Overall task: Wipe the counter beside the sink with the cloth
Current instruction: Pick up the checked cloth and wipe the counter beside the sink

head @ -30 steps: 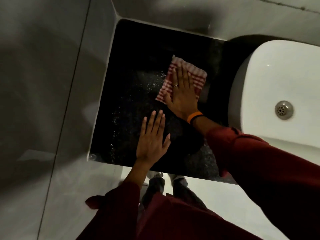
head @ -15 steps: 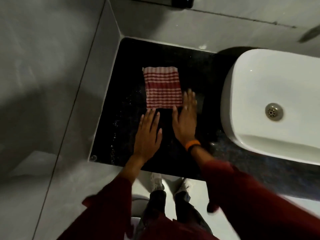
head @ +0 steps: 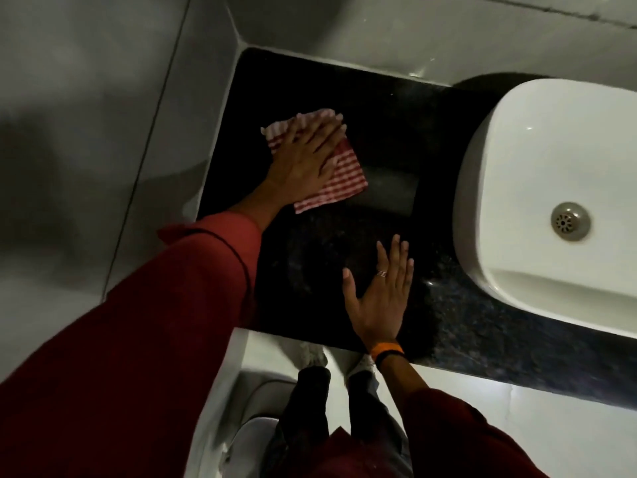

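A red-and-white checked cloth (head: 344,177) lies on the black speckled counter (head: 362,94), towards its left side. My left hand (head: 306,157) presses flat on the cloth's upper left part, fingers together and pointing to the back right, hiding much of it. My right hand (head: 379,298) rests flat on the bare counter near the front edge, fingers spread, with a ring and an orange wristband. The white sink (head: 551,160) sits to the right of both hands.
Grey tiled walls close the counter at the left (head: 103,132) and the back (head: 379,25). The sink has a metal drain (head: 570,221). Below the counter's front edge are my legs and a white fixture (head: 255,429) on a pale floor.
The cloth passed from under my right hand to under my left hand and shifted left. My right hand drew back to the counter's front edge.
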